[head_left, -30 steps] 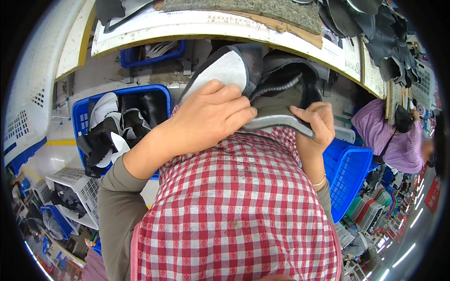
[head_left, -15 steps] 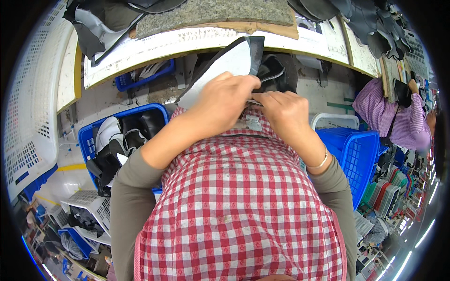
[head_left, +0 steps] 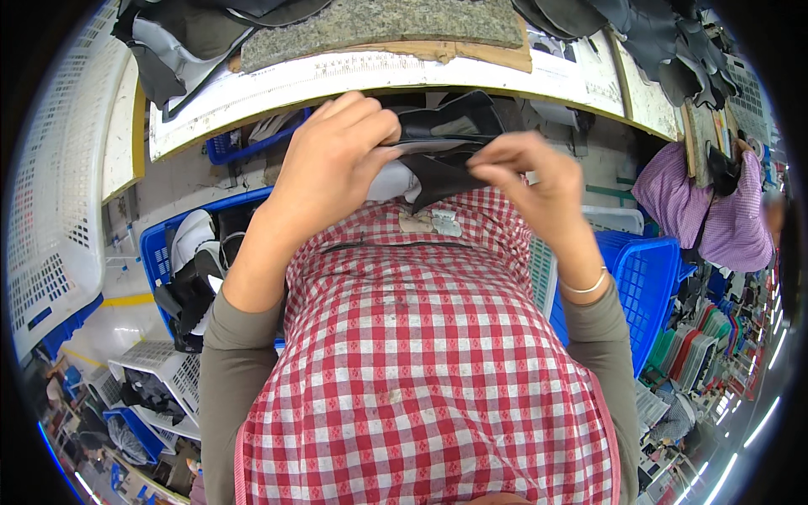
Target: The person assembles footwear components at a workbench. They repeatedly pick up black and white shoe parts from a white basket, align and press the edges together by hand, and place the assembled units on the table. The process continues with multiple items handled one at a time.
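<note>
My left hand and my right hand both grip a black and white shoe upper piece, held just under the edge of the white workbench and above my red checked apron. The left fingers pinch its top left part. With its fingertips the right hand holds the black edge on the right. The hands hide part of the piece.
A grey felt pad and dark leather pieces lie on the bench. A blue crate with shoe parts stands at lower left, another blue crate at right. A white basket is far left. A person in purple works at right.
The shoe piece has been turned and drawn closer to my chest. Both hands have shifted down and regripped it. The white side now shows less.
</note>
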Demonstrator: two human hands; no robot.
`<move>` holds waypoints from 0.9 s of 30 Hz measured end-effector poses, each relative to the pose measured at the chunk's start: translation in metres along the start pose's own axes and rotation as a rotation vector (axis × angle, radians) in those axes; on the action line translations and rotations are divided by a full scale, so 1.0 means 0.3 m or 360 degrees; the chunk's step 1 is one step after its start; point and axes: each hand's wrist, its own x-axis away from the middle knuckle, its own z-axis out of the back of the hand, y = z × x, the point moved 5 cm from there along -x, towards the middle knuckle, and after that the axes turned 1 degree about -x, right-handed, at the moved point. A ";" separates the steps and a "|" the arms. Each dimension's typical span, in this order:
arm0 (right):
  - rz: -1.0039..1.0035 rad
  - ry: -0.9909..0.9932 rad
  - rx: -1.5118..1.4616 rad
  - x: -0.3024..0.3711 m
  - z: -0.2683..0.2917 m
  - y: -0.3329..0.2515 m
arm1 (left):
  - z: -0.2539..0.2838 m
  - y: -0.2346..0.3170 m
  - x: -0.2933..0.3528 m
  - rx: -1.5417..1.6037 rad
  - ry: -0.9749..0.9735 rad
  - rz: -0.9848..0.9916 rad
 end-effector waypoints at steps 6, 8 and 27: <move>0.0155 -0.0401 0.0183 -0.097 0.031 0.038 | -0.039 0.018 0.030 0.0111 -0.0033 0.0092; -0.0284 -0.0576 -0.0281 -0.124 0.009 0.081 | -0.036 0.034 0.030 0.0143 0.0032 0.0036; 0.0102 -0.0817 0.1129 -0.086 -0.014 -0.074 | -0.141 -0.094 0.015 0.0746 -0.0158 0.0443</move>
